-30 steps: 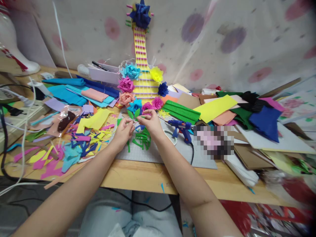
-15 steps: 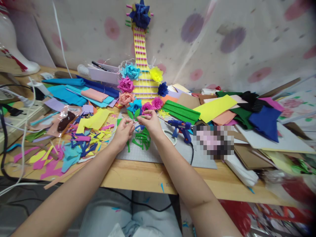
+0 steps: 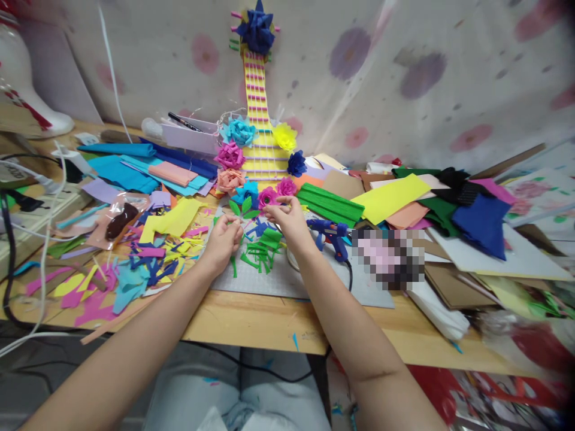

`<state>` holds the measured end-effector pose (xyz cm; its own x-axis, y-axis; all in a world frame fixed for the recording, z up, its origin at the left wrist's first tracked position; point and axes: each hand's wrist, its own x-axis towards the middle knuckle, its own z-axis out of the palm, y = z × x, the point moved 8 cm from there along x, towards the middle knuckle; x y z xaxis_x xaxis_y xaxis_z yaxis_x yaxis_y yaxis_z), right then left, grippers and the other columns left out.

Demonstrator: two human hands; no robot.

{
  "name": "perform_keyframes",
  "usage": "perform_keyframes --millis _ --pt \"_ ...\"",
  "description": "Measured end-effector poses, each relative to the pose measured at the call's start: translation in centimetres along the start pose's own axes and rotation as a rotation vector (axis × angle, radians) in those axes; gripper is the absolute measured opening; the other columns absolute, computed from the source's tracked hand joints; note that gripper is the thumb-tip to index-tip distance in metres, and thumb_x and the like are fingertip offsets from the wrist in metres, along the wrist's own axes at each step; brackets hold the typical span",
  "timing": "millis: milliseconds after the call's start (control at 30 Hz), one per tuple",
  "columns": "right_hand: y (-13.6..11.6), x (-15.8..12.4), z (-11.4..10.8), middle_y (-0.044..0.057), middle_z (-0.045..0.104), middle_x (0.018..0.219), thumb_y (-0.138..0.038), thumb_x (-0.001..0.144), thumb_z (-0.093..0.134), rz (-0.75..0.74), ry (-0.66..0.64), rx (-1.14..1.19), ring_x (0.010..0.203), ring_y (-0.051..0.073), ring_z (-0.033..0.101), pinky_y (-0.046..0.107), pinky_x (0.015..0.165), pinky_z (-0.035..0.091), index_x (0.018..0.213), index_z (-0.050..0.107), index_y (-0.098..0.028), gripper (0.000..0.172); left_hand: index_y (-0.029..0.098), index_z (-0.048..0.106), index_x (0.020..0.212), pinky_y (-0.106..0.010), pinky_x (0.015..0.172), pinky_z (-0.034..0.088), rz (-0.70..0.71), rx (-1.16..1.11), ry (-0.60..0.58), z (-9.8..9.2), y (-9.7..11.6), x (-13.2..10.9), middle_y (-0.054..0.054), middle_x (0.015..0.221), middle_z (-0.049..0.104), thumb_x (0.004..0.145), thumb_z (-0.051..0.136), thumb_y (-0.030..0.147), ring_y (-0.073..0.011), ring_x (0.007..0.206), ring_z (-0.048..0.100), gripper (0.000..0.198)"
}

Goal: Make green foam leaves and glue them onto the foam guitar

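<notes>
My left hand (image 3: 223, 240) is closed in a pinch on a sprig of green paper leaves (image 3: 246, 205), whose leaves spread above the fingertips. To its right, my right hand (image 3: 291, 220) is apart from the sprig, its fingers bent and loosely spread, with nothing visible in them. Green paper scraps (image 3: 263, 254) and a folded green piece (image 3: 271, 238) lie on the grey cutting mat (image 3: 251, 286) between and below the hands. Just beyond the hands stands a yellow paper guitar (image 3: 257, 143) decorated with colourful paper flowers. A roll of tape is partly hidden by my right wrist.
A blue glue gun (image 3: 331, 234) lies right of my right hand, its black cord running down the mat. Coloured paper scraps (image 3: 135, 272) cover the left side. Folded crepe sheets (image 3: 390, 196) and cardboard are piled right. White cables (image 3: 45, 251) hang at the far left.
My right hand has come away from the leaf sprig and moved right, uncovering more green scraps on the mat. My left hand still holds the sprig, its leaves now more spread in view.
</notes>
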<state>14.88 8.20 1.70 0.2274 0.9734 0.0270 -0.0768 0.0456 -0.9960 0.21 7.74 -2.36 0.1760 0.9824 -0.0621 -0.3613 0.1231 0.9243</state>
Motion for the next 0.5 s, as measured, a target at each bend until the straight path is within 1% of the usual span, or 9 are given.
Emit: perform_keyframes --millis 100,167,200,267,333,400,500 --pt "-0.7 -0.8 -1.2 -0.005 0.058 0.069 -0.029 0.063 0.063 -0.042 0.003 -0.106 0.065 0.011 0.056 0.027 0.066 0.044 0.089 0.04 -0.022 0.035 0.021 0.038 0.077 -0.013 0.034 0.011 0.006 0.002 0.013 -0.1 0.1 0.0 0.012 0.043 0.029 0.077 0.051 0.027 -0.0038 0.034 0.019 0.014" --pt "-1.0 -1.5 -1.8 -0.003 0.058 0.072 -0.031 0.064 0.063 -0.067 -0.028 -0.216 0.068 0.011 0.056 0.027 0.067 0.044 0.086 0.043 -0.021 0.032 0.021 0.037 0.077 -0.013 0.034 0.011 0.01 0.003 0.012 -0.1 0.1 0.0 0.012 0.043 0.029 0.077 0.051 0.026 -0.0038 0.034 0.019 0.014" --pt "-1.2 -2.0 -2.1 -0.002 0.058 0.073 -0.032 0.064 0.063 -0.084 -0.06 -0.281 0.068 0.012 0.055 0.027 0.067 0.044 0.084 0.045 -0.02 0.029 0.021 0.037 0.077 -0.013 0.034 0.011 0.01 0.005 0.014 -0.2 0.1 0.1 0.011 0.043 0.029 0.077 0.05 0.026 -0.0039 0.034 0.019 0.014" --pt "-1.1 -2.9 -2.5 -0.001 0.058 0.074 -0.033 0.066 0.061 -0.102 -0.164 -0.436 0.067 0.012 0.054 0.027 0.067 0.043 0.078 0.049 -0.019 0.022 0.021 0.037 0.077 -0.013 0.034 0.011 0.011 0.014 0.022 -0.3 0.0 0.1 0.011 0.043 0.029 0.077 0.051 0.027 -0.0039 0.034 0.019 0.015" --pt "-0.7 -3.8 -3.1 0.0 0.059 0.075 -0.034 0.069 0.059 -0.09 -0.248 -0.61 0.067 0.012 0.054 0.027 0.064 0.042 0.078 0.053 -0.019 0.019 0.021 0.037 0.077 -0.013 0.033 0.012 0.011 0.023 0.033 -0.4 -0.1 0.1 0.012 0.043 0.029 0.077 0.051 0.027 -0.004 0.034 0.02 0.015" --pt "-0.5 -4.5 -4.2 0.001 0.062 0.077 -0.035 0.071 0.057 -0.088 -0.251 -0.755 0.068 0.013 0.055 0.026 0.063 0.041 0.077 0.055 -0.019 0.017 0.021 0.037 0.077 -0.013 0.033 0.012 0.014 0.03 0.049 -0.6 -0.1 0.1 0.011 0.043 0.03 0.076 0.052 0.028 -0.0041 0.034 0.021 0.016" --pt "-0.3 -4.9 -5.8 0.0 0.063 0.075 -0.037 0.073 0.055 -0.071 -0.207 -0.868 0.066 0.012 0.054 0.025 0.06 0.039 0.077 0.056 -0.02 0.017 0.022 0.037 0.077 -0.012 0.033 0.014 0.024 0.04 0.079 -0.8 0.1 0.0 0.011 0.044 0.03 0.076 0.052 0.03 -0.0042 0.034 0.022 0.017"
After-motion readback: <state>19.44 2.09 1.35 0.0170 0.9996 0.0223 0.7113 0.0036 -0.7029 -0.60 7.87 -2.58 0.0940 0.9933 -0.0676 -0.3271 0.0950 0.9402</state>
